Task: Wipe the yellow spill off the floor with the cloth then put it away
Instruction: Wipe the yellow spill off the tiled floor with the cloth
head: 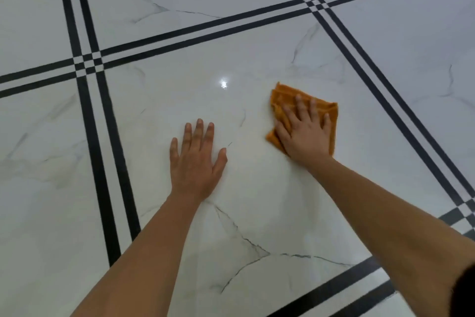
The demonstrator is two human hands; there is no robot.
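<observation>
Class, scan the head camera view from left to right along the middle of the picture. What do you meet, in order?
Pair of black floor stripes → left hand, flat on the tile → right hand, pressing the orange cloth → second pair of black stripes.

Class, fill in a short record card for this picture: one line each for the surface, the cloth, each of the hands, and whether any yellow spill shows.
Surface: glossy white marble-patterned tile floor with paired black border stripes
Cloth: orange folded microfibre cloth, flat on the floor
Right hand: spread palm-down on the cloth, pressing it to the tile
Left hand: flat on bare tile, apart from the cloth, holding nothing
Yellow spill: none clearly visible
Light: one bright reflection beyond the hands
</observation>
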